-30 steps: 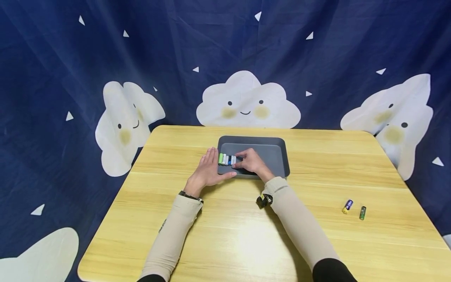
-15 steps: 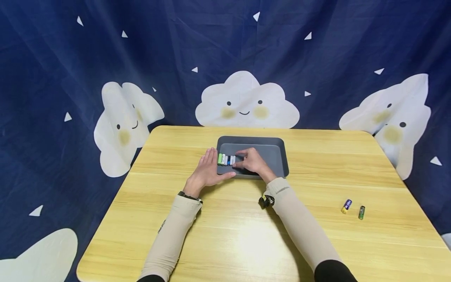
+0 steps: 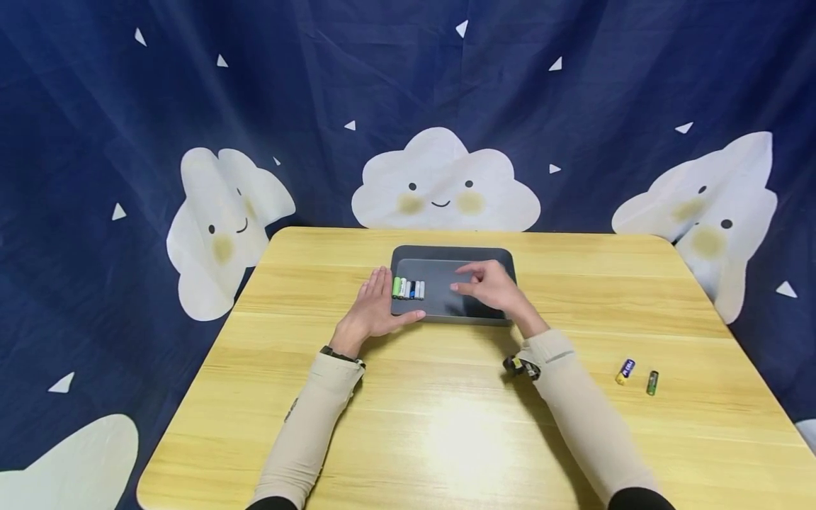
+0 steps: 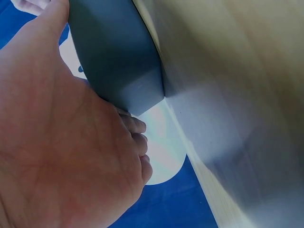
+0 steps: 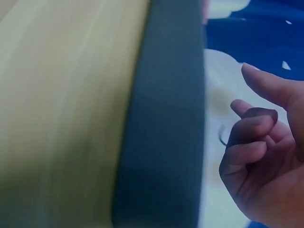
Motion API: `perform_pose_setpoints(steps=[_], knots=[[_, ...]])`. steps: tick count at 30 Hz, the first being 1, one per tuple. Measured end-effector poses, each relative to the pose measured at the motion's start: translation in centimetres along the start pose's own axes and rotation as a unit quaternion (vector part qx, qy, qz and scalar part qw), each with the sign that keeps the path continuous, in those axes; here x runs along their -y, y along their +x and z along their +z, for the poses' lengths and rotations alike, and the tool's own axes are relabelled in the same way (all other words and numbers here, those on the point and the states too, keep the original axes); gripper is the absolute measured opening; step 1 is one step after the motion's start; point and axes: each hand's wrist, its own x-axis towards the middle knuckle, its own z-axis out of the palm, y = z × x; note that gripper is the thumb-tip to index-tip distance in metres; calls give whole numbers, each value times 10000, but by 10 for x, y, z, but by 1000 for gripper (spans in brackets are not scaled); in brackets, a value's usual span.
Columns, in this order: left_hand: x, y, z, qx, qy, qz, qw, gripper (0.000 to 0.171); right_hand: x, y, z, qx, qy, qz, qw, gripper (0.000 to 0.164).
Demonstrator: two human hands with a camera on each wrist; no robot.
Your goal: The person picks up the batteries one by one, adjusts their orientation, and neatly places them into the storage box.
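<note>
A dark grey tray point(image 3: 484, 253) stands near the table's back edge. Along its left wall lies a row of several batteries point(image 3: 408, 288) side by side, the leftmost one green, others white and one dark blue. My left hand point(image 3: 370, 315) rests against the tray's left end with fingers straight and the thumb stretched along the front rim. In the left wrist view the palm sits right beside the tray's outer wall point(image 4: 118, 57). Over the tray's right half is my right hand point(image 3: 494, 287), thumb and index finger apart, nothing between them; its other fingers point(image 5: 247, 147) bend loosely.
Two more batteries lie on the wooden table point(image 3: 306, 439) to the right: a blue and yellow one point(image 3: 625, 372) and a green and black one point(image 3: 652, 383). Behind the table hangs a dark blue curtain point(image 3: 319, 85) with white clouds.
My right hand has let go of the battery at the right end of the row and moved right, its thumb and index finger parted. My left hand stays at the tray's left end.
</note>
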Motion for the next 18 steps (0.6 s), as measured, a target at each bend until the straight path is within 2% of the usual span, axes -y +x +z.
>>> perform_pose_setpoints(steps=[3, 9, 18], knots=[[1, -1, 1, 6, -7, -10, 10000, 126, 0, -15, -19, -17, -82, -77, 9999, 43], [2, -2, 2, -23, -38, -1, 10000, 126, -7, -47, -57, 32, -468, 27, 9989, 45], [0, -3, -1, -27, -137, 43, 9999, 124, -30, -100, -107, -439, -1389, 116, 9893, 49]])
